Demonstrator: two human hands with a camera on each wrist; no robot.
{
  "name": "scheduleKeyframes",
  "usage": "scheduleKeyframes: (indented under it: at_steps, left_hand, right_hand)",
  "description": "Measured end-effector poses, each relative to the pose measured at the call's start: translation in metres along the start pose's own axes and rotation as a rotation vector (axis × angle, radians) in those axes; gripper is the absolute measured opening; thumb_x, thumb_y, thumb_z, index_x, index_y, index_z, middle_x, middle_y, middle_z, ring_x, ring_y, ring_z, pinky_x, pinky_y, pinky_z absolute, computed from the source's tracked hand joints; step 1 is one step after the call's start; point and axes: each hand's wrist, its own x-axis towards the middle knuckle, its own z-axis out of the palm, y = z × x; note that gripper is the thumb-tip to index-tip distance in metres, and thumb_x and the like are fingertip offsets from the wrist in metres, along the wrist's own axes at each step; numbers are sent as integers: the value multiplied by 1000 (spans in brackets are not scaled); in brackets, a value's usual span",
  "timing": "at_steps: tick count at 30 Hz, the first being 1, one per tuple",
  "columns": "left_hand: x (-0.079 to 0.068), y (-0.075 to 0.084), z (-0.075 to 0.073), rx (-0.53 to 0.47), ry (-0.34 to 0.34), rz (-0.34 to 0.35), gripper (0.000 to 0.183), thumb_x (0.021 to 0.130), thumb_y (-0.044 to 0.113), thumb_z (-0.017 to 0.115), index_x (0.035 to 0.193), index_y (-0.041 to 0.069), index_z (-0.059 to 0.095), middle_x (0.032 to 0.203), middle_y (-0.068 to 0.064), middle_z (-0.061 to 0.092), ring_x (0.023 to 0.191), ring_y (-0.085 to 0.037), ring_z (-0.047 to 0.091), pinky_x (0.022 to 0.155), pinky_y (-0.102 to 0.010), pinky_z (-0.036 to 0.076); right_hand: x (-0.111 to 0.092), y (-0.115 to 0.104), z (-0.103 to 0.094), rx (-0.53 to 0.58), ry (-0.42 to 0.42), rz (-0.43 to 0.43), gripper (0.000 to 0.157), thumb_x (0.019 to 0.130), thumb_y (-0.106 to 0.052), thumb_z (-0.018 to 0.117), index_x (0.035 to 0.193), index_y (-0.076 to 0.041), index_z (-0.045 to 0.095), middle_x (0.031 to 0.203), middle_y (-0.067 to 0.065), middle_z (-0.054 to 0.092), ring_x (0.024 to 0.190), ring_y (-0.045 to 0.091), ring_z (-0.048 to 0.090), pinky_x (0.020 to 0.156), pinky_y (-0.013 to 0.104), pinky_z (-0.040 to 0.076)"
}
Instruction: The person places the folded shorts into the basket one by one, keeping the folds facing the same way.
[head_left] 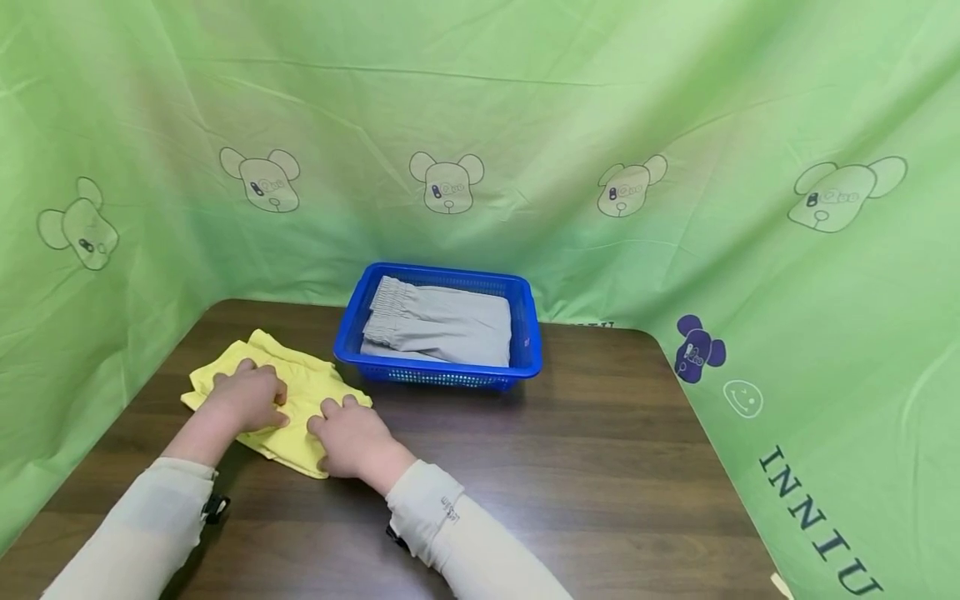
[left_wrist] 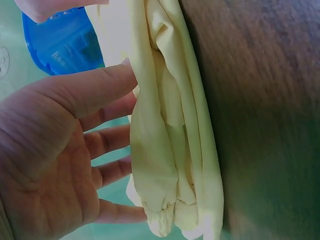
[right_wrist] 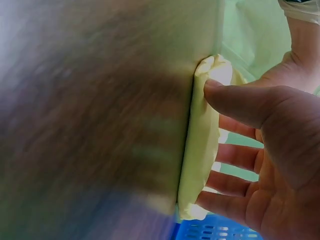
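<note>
A folded yellow garment [head_left: 309,382] lies on the left part of the table, its layers stacked with gathered edges showing in the left wrist view. My left hand [head_left: 251,400] rests on its left side, fingers spread and fairly straight, with fingertips and thumb touching the cloth [left_wrist: 155,150]. At the right side, my right hand [head_left: 354,437] touches the garment too; its thumb lies along the folded edge [right_wrist: 200,140] and its loosely extended fingers reach over the top. Neither hand is curled round the cloth.
Behind and to the right of the garment stands a blue plastic basket [head_left: 420,375] holding folded light grey clothes [head_left: 457,321] with gathered elastic bands. The brown wooden table [head_left: 585,467] is bordered by a green curtain [head_left: 525,108] with printed bear heads.
</note>
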Motion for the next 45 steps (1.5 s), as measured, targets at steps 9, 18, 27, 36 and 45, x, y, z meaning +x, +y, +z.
scheduleKeyframes:
  at_steps: [9, 18, 27, 36, 45]
  left_hand:
    - [-7, 15, 3, 33, 0, -21, 24, 80, 35, 85, 77, 18, 69, 89, -8, 58, 95, -39, 48, 69, -68, 40]
    - [-13, 31, 6, 84, 19, -34, 27, 80, 40, 83, 75, 19, 67, 87, -8, 59, 96, -41, 50, 72, -74, 41]
    - [-14, 48, 7, 118, 27, -46, 30, 80, 43, 84, 72, 18, 69, 82, -6, 64, 95, -39, 54, 77, -73, 42]
    - [-15, 61, 11, 125, 51, -46, 31, 81, 43, 83, 71, 17, 68, 84, -9, 65, 97, -44, 54, 75, -76, 42]
    - [-17, 79, 19, 184, 97, -44, 36, 81, 47, 82, 76, 13, 71, 86, -13, 68, 91, -42, 55, 70, -74, 47]
  right_hand:
    - [-10, 11, 3, 52, 21, -13, 40, 84, -54, 78, 118, -38, 66, 110, -10, 55, 96, 13, 50, 64, 26, 48]
    - [-21, 26, 9, 107, 34, -43, 46, 81, -53, 82, 123, -42, 68, 113, -12, 57, 98, 12, 50, 66, 25, 47]
    - [-34, 40, 7, 137, 35, -79, 45, 79, -53, 84, 120, -41, 70, 108, -12, 58, 98, 11, 51, 70, 23, 48]
    - [-42, 52, 10, 143, 29, -106, 44, 80, -52, 83, 120, -41, 70, 107, -13, 58, 96, 11, 51, 71, 22, 47]
    - [-52, 56, 10, 166, 36, -46, 37, 84, -59, 77, 111, -35, 71, 105, -13, 59, 98, 11, 54, 72, 24, 51]
